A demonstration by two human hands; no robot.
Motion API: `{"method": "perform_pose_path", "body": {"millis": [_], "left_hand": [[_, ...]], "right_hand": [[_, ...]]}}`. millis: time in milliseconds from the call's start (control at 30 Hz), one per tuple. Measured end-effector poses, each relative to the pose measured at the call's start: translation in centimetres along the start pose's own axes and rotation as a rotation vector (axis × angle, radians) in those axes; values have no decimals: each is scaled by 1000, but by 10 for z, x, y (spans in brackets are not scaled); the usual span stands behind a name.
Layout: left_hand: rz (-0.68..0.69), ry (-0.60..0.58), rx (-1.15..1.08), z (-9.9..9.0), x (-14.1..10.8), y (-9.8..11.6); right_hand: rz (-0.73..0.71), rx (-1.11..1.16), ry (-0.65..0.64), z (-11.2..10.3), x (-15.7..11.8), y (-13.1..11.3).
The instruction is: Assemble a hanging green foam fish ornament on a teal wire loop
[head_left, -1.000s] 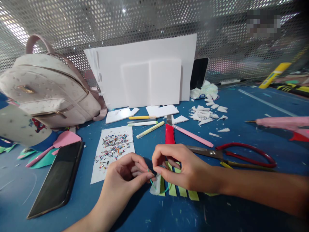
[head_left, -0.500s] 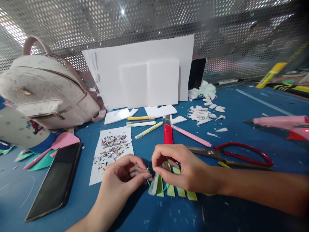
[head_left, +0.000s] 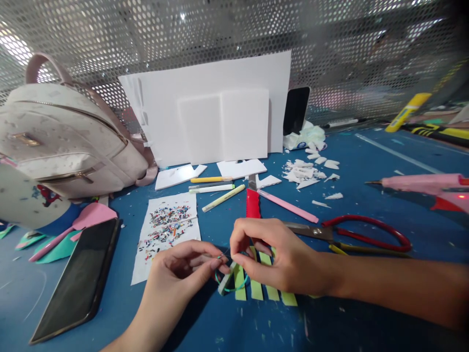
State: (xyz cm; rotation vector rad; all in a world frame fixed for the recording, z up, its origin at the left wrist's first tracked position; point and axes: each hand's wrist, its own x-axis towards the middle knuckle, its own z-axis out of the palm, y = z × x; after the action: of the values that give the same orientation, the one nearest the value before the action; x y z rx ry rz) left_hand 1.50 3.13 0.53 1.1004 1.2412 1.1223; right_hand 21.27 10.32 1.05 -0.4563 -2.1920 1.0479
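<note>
Near the middle of the blue worktop [head_left: 264, 322], the left hand [head_left: 183, 278] pinches one thin green loop [head_left: 234, 290] at its fingertips. The right hand [head_left: 282, 254] is drawn into a pinch just beside it; what lies between its fingertips cannot be told. The step in hand looks like fine fingertip work on the loop, and such a slight thing seems to call for small, steady moves with both pinches kept close. One whitish strip [head_left: 224, 282] shows by the loop, with four yellow-green strips [head_left: 255, 288] in a row to its right.

To the left lie one dark phone [head_left: 76, 281] and one white sheet [head_left: 141, 266] of small coloured bits, too many to count. To the right, one pair of scissors [head_left: 309, 231] lies beyond the right wrist, and one pink glue gun [head_left: 417, 182] farther right.

Beyond the hands are one red-handled knife [head_left: 252, 204] and five pens [head_left: 223, 198]. Farther still, two flat white offcuts [head_left: 179, 177] lie before one upright white board [head_left: 164, 112], with one backpack [head_left: 73, 142] on the far left.
</note>
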Motion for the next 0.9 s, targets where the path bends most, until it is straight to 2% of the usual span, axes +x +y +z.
{"method": "perform_pose_path", "body": {"millis": [267, 900], "left_hand": [[-30, -18, 0, -6, -3, -2], [-28, -33, -87, -5, -3, -2]], "right_hand": [[-30, -33, -52, 1, -1, 1], [-40, -41, -42, 1, -2, 2]]}}
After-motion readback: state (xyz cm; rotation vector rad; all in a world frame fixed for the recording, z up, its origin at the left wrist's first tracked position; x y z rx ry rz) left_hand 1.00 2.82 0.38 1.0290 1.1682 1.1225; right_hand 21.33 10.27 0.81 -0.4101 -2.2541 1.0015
